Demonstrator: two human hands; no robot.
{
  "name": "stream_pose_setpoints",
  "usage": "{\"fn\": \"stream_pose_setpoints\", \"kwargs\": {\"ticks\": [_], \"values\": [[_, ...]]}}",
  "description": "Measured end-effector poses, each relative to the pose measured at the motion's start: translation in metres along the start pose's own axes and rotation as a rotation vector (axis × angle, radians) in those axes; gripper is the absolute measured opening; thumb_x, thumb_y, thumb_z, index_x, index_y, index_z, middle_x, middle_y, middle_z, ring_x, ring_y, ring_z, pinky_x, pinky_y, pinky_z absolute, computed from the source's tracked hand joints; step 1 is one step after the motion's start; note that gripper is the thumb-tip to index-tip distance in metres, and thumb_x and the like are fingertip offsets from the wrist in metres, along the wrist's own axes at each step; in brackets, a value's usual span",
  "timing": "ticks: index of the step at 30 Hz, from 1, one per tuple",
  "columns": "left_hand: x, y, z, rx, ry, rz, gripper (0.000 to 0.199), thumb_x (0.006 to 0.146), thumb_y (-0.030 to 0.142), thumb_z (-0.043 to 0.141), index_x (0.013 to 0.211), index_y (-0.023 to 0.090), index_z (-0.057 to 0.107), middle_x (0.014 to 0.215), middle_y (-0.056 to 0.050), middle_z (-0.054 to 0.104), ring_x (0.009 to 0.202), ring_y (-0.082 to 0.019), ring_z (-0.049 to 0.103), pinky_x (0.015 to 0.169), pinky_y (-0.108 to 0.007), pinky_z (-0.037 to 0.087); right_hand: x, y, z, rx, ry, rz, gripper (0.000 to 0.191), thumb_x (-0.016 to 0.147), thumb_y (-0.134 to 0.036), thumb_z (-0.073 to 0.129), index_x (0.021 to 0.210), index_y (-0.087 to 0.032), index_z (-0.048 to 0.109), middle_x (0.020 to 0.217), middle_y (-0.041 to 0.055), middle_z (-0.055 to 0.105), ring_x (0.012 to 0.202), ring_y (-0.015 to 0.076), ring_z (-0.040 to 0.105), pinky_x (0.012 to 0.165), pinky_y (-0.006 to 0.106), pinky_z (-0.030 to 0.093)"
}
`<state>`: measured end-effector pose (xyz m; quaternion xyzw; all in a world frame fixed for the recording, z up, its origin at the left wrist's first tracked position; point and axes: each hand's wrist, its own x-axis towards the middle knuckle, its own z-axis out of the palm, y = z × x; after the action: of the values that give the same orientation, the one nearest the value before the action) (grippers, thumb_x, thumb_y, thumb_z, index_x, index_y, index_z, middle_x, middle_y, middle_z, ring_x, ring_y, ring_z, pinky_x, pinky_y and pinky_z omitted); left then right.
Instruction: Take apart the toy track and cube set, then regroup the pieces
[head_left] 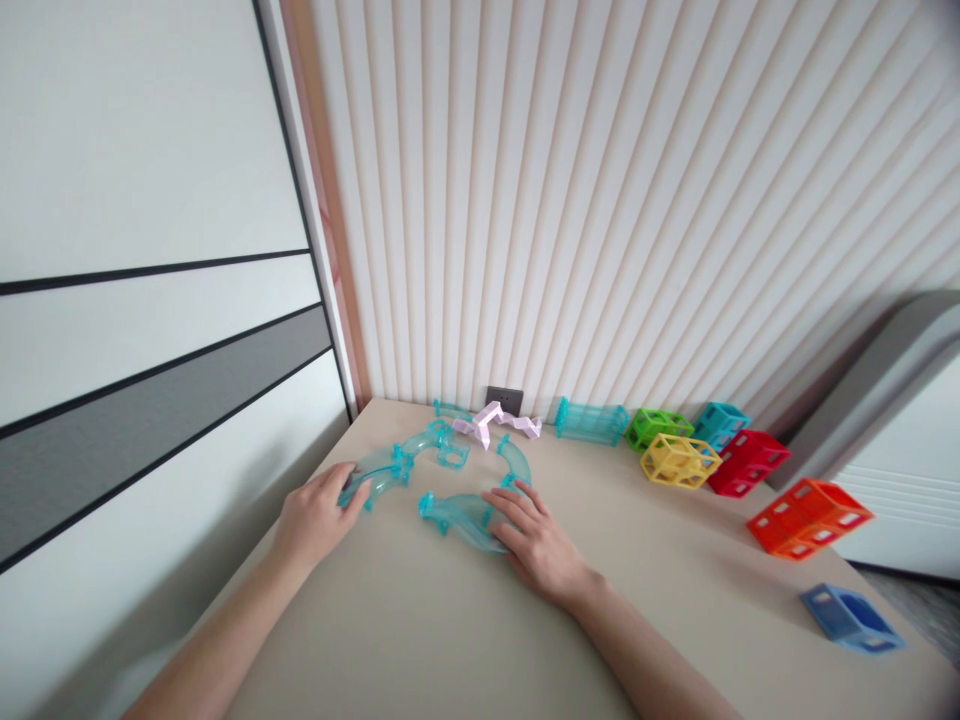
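Several clear teal track pieces lie on the beige table. My left hand (319,512) is closed round the near end of a curved teal piece (375,468) at the left. That piece meets another teal curve (424,440) reaching back toward the wall. Over a wider teal piece (461,518) in the middle rests my right hand (534,540), its fingers wrapped on the right end. Just behind its fingertips is one more teal curve (516,460). A gap separates the left and middle pieces.
Lilac zigzag pieces (487,424) and a straight teal piece (591,422) lie by the wall. Along the right stand green (658,428), yellow (679,460), teal (721,425), red (748,462), orange (810,518) and blue (853,618) open-frame blocks. A white cabinet stands left.
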<state>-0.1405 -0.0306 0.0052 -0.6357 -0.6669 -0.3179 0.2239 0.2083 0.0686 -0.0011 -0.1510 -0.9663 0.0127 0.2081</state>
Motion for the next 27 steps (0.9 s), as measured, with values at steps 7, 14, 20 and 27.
{"fn": "stream_pose_setpoints", "kwargs": {"ticks": [7,14,20,27], "values": [[0.013,0.025,-0.009,-0.322,-0.014,-0.199,0.024,0.098,0.044,0.050,0.092,0.022,0.059,0.069,0.000,0.068,0.059,-0.018,0.067,0.058,-0.024,0.049,-0.001,0.000,0.000,0.140,0.097,0.071,0.022,0.104,-0.021,0.043,0.116,-0.022,0.061,0.130,0.0131,0.068,0.121,0.0241,0.062,0.116,0.052,0.038],[0.029,0.087,-0.001,-0.982,-0.203,-0.504,0.037,0.097,0.055,0.051,0.092,0.020,0.061,0.060,0.004,0.056,0.056,-0.015,0.058,0.059,-0.026,0.049,-0.001,-0.003,0.012,0.100,0.123,0.212,0.026,0.106,-0.034,0.042,0.105,-0.024,0.066,0.107,0.0102,0.067,0.095,0.0242,0.062,0.084,0.038,0.051],[0.057,0.130,0.017,-1.570,0.055,-0.879,0.032,0.088,0.052,0.066,0.090,0.021,0.056,0.061,0.008,0.052,0.050,-0.011,0.049,0.054,-0.025,0.047,0.000,-0.002,0.013,0.225,0.104,0.308,0.041,0.108,-0.041,0.032,0.087,-0.023,0.061,0.087,0.0061,0.064,0.078,0.0203,0.061,0.072,0.030,0.048],[0.051,0.153,0.030,-1.909,0.197,-1.019,0.029,0.082,0.045,0.073,0.091,0.021,0.059,0.062,0.008,0.053,0.051,-0.010,0.049,0.056,-0.024,0.044,0.000,0.004,0.015,0.504,0.209,0.581,0.045,0.106,-0.053,0.034,0.079,-0.023,0.055,0.063,-0.0005,0.059,0.055,0.0152,0.055,0.057,0.025,0.042]]}}
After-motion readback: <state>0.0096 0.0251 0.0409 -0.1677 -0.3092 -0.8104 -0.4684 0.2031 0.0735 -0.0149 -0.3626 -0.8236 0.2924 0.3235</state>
